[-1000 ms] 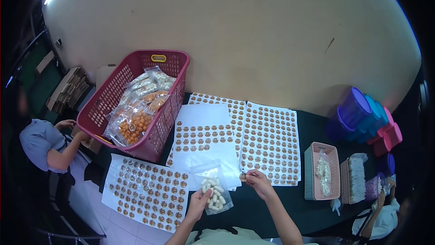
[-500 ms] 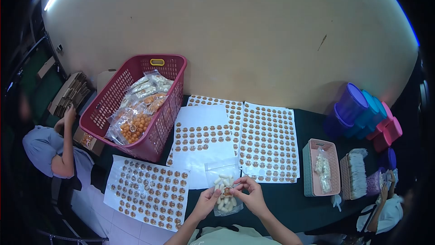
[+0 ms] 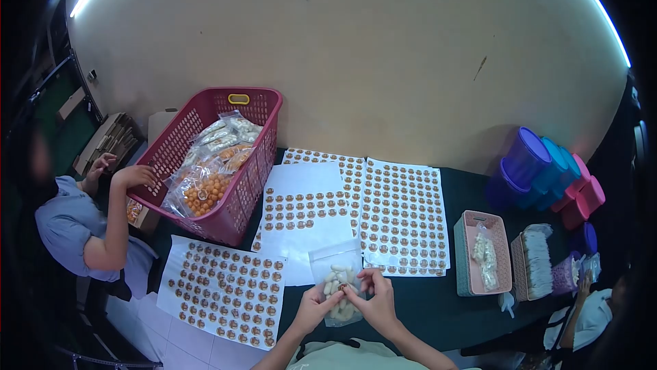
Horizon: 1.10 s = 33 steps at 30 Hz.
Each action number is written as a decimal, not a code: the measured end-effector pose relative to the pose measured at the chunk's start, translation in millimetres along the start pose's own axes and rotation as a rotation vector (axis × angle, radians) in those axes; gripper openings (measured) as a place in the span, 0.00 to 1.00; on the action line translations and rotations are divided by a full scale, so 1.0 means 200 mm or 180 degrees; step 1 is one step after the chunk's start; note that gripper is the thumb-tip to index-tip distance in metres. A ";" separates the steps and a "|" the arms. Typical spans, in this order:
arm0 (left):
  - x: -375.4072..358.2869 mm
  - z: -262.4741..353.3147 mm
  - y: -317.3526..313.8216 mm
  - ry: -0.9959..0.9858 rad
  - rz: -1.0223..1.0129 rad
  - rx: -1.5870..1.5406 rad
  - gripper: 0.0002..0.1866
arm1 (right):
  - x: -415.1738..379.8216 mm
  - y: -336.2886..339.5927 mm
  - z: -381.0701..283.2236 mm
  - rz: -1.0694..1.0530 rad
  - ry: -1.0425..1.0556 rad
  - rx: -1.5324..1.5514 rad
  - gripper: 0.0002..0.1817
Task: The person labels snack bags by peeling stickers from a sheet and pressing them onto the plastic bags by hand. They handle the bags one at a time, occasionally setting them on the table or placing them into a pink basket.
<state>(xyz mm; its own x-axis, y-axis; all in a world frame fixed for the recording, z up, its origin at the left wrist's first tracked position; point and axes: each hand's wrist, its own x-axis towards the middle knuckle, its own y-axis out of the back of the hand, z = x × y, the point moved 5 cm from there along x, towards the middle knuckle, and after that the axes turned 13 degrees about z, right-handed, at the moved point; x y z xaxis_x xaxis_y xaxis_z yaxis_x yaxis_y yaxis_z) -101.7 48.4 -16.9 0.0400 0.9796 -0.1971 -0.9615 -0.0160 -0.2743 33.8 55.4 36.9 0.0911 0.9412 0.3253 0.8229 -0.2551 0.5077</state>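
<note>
A clear plastic bag of white, oblong pieces lies at the table's front edge. From its left side my left hand pinches the bag, thumb on its front. My right hand is on the other side, its thumb pressing a small round brown sticker on the bag's face; the thumbs nearly meet and partly cover it. Behind the bag is a sticker sheet with bare white areas. Another sheet of round stickers lies to the left, and a fuller one to the right.
A maroon basket holds bags of orange balls and white pieces. At right are a pink-lined basket, a basket of clear packets and purple, teal and pink tubs. One person is at left, another at right.
My thumbs have come together over the sticker, covering more of it. The person at left has moved a hand from the cardboard to the maroon basket's rim.
</note>
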 end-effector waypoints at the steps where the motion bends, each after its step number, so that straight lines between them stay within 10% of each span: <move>1: -0.01 0.01 0.00 0.0086 -0.0013 -0.0119 0.15 | 0.01 0.01 0.00 0.0189 -0.0214 0.0165 0.21; 16: -0.02 -0.04 0.04 0.0219 0.0439 -0.0571 0.13 | -0.09 -0.10 0.05 -0.0564 -0.0755 0.0916 0.24; 19: -0.01 0.00 0.02 0.0243 0.0182 -0.0366 0.13 | -0.10 -0.14 0.12 -0.0501 -0.1375 0.2385 0.15; 33: -0.01 0.05 0.04 0.0404 -0.0487 0.0008 0.17 | -0.09 -0.13 0.13 -0.0019 -0.1002 0.1736 0.13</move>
<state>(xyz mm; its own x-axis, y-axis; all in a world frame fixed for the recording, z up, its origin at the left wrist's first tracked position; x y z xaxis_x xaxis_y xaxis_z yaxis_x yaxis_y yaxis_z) -113.2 47.8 -8.4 0.2195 0.9374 -0.2703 -0.9423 0.1318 -0.3079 24.7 50.1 -3.0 0.1780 0.9835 0.0312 0.9840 -0.1781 0.0020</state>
